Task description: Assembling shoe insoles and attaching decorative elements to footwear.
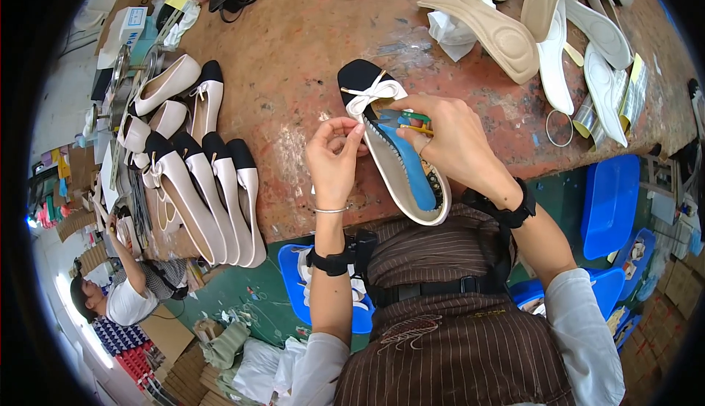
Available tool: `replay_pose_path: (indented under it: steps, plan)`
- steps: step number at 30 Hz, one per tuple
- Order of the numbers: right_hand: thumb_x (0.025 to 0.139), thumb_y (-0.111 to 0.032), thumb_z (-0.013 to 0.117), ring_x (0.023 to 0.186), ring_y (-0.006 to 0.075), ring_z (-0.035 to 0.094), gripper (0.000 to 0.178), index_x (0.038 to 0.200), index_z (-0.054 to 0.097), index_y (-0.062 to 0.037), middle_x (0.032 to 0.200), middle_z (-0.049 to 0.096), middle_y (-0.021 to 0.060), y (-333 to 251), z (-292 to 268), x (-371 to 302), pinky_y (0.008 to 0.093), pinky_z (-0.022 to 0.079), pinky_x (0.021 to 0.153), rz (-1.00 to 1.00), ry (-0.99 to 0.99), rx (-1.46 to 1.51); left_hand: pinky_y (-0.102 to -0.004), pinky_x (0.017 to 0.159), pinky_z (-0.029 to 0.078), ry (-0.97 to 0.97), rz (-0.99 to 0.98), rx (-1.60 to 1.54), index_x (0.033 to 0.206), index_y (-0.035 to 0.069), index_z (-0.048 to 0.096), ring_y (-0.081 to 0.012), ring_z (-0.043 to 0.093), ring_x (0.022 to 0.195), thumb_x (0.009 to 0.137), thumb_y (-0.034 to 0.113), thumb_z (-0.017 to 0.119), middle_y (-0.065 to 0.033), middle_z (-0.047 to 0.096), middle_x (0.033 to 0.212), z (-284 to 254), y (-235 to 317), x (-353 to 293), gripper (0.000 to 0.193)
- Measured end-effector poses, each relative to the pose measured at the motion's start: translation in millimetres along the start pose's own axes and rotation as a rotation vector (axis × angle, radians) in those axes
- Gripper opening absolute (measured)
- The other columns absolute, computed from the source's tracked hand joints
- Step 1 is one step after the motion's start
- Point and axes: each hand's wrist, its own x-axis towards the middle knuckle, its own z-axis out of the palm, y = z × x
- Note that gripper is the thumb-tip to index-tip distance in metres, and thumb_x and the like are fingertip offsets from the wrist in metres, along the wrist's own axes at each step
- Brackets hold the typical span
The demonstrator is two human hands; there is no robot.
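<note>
At the worn red-brown workbench's (308,46) near edge, the cream black-toed flat shoe (385,165) wears its white bow (371,96), blue inner sole (413,174) uncovered — apparently unfinished — left hand (336,155) pinching its rim, right hand (459,138) pinching a slim green-and-yellow tool (416,116).

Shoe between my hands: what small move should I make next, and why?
Perhaps steady the shoe with your left hand: it is at the opening's edge, just below the white bow, and the green-and-yellow tool in your right hand is close by.
</note>
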Motion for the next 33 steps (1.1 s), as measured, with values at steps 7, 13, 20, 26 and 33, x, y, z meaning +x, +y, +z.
replay_pose_path:
  steps: [7,13,20,26,33]
  plan:
    - [0.079,-0.008,0.072,0.086,0.0370,0.069,0.031,0.109,0.071,-0.0057,0.097,0.071,0.0201,-1.1,-3.3,-4.1,0.0423,0.054,0.076,0.015,0.009,0.039,-0.0253,0.063,0.059,-0.120,0.051,-0.031,0.097,-0.001,0.058,-0.0096,0.062,0.076,0.097,0.006,0.061,-0.0037,0.059,0.090,-6.2,-4.8,8.4,0.008]
    - [0.078,-0.011,0.073,0.087,0.0371,0.069,0.033,0.111,0.071,-0.0082,0.095,0.071,0.0187,-9.9,-11.8,-7.7,0.0434,0.054,0.077,0.010,0.004,0.085,-0.0260,0.060,0.060,0.067,0.100,-0.019,0.103,-0.001,0.054,-0.0113,0.063,0.076,0.100,0.010,0.056,-0.0067,0.059,0.093,1.4,-10.6,1.6,0.011]
    - [0.075,-0.027,0.080,0.077,0.0350,0.070,0.037,0.105,0.072,-0.0072,0.089,0.072,0.0160,-37.8,-1.0,-61.7,0.0427,0.055,0.066,-0.012,-0.388,-0.296,-0.0283,0.065,0.061,0.063,-0.124,-0.140,0.131,-0.004,0.053,-0.0158,0.068,0.079,0.101,0.012,0.056,-0.0133,0.062,0.110,9.7,-13.3,-17.6,0.034]
    - [0.078,-0.012,0.077,0.073,0.0331,0.070,0.024,0.098,0.072,0.0010,0.087,0.071,0.0185,-35.4,6.6,-82.8,0.0364,0.054,0.064,-0.038,-0.156,0.161,-0.0294,0.068,0.060,0.031,-0.213,-0.330,0.132,-0.007,0.053,-0.0167,0.068,0.085,0.099,0.016,0.060,-0.0144,0.066,0.111,5.2,14.3,-21.8,0.041]
    - [0.080,-0.010,0.079,0.076,0.0260,0.073,0.021,0.097,0.073,0.0013,0.085,0.073,0.0176,-29.5,-10.9,-113.9,0.0327,0.054,0.069,0.025,-0.540,0.439,-0.0342,0.084,0.057,-0.080,0.080,0.216,0.130,0.001,0.059,-0.0197,0.067,0.102,0.082,0.009,0.077,-0.0139,0.068,0.114,24.6,41.7,-72.5,0.051]
